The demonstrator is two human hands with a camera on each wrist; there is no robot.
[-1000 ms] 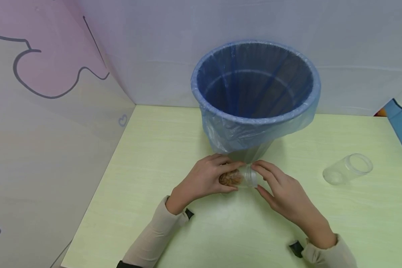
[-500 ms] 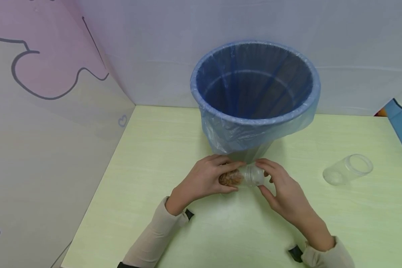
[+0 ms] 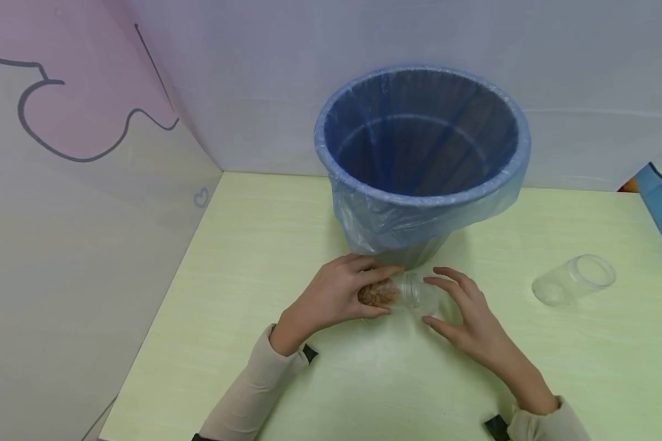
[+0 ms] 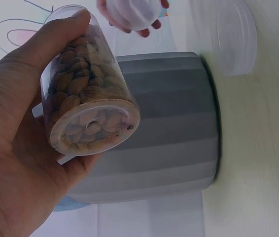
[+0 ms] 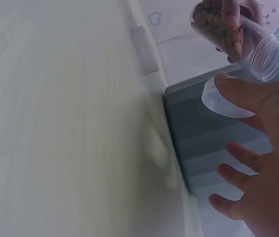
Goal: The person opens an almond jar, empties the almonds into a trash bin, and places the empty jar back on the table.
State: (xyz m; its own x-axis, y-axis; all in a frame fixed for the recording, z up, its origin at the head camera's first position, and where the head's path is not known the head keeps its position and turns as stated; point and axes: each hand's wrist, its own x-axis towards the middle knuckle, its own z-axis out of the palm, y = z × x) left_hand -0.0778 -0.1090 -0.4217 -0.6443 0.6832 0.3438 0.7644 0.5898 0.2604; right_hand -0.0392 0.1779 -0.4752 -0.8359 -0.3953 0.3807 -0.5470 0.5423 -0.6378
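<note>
My left hand (image 3: 336, 291) grips a clear jar (image 4: 87, 74) part-filled with almonds (image 3: 377, 293), thumb and fingers around its body. In the head view the jar lies tilted sideways, its threaded mouth (image 5: 267, 59) facing right. My right hand (image 3: 471, 318) pinches a translucent lid (image 5: 223, 100) between thumb and forefinger, the other fingers spread apart. In the right wrist view the lid is apart from the jar's mouth. Both hands are in front of the bin, and the lid (image 4: 134, 12) also shows in the left wrist view.
A grey bin (image 4: 169, 123) with a blue liner (image 3: 386, 223) stands behind the hands. An empty clear jar (image 3: 570, 283) stands on the pale table (image 3: 254, 245) at right. A clear round-rimmed plastic piece (image 4: 235, 37) sits on the table. Walls stand behind and at left.
My right hand has turned the lid and drawn it rightward off the jar's mouth, its fingers spreading wider. My left hand and the almond jar have hardly moved.
</note>
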